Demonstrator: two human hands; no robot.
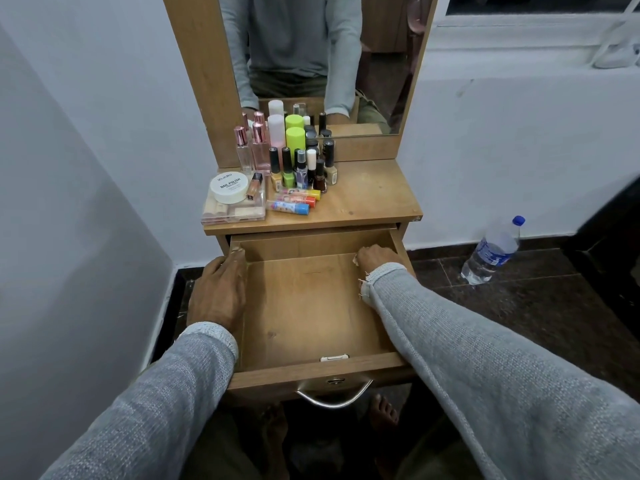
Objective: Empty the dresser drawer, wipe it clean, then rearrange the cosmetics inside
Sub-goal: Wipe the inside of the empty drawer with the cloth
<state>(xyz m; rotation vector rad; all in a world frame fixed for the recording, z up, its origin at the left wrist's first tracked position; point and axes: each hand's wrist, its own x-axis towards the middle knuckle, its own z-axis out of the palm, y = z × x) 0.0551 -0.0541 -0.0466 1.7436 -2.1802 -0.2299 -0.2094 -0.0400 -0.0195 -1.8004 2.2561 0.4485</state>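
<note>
cosmetics (pixel 291 168) on dresser top (pixel 374 199), left | drawer (pixel 311 306) below | water bottle (pixel 493 252) right, on floor

The room has pale, bluish-white painted walls (pixel 86 133). The left wall comes forward at an angle and meets the back wall in the corner beside the wooden dresser (pixel 374 199). The dresser stands against the back wall and carries a tall mirror (pixel 381 64) in a wooden frame. The floor (pixel 519 306) is of dark, speckled stone tiles, and a dark skirting strip runs along the foot of the walls. At the upper right there is a white ledge (pixel 519 32) with the lower edge of a window above it. A plastic water bottle (pixel 493 254) with a blue cap stands on the floor, right of the dresser, near the wall. The light is soft and even.
</note>
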